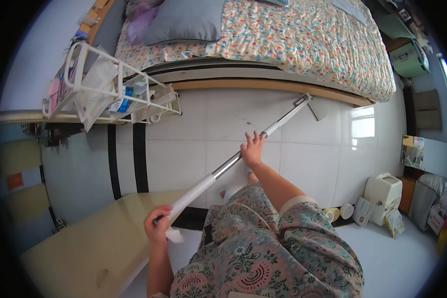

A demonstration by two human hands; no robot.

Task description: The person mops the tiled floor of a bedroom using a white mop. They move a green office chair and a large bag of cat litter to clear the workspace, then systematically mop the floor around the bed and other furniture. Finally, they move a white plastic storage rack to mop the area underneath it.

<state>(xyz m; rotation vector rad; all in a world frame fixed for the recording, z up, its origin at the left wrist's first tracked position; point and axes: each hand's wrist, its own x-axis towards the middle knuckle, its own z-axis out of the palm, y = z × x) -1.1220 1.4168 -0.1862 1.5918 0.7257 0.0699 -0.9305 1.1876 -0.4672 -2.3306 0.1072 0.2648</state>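
Note:
A long-handled flat mop [192, 192] with a white and silver pole slants from lower left to upper right. Its flat head [317, 111] sits at the floor near the bed's lower edge. My left hand [157, 223] is closed round the upper end of the pole, beside a small white piece [174, 235] that I cannot make out. Farther along, my right hand [253, 149] grips the middle of the pole, its fingers partly spread over the metal.
A bed with a dotted cover [293, 44] and wooden frame [243, 84] spans the far side. A white rack trolley [119, 94] holding packets stands at left. Near left is a beige surface [84, 243]. A white lidded bin [384, 191] and packets stand at right on the tiled floor [179, 149].

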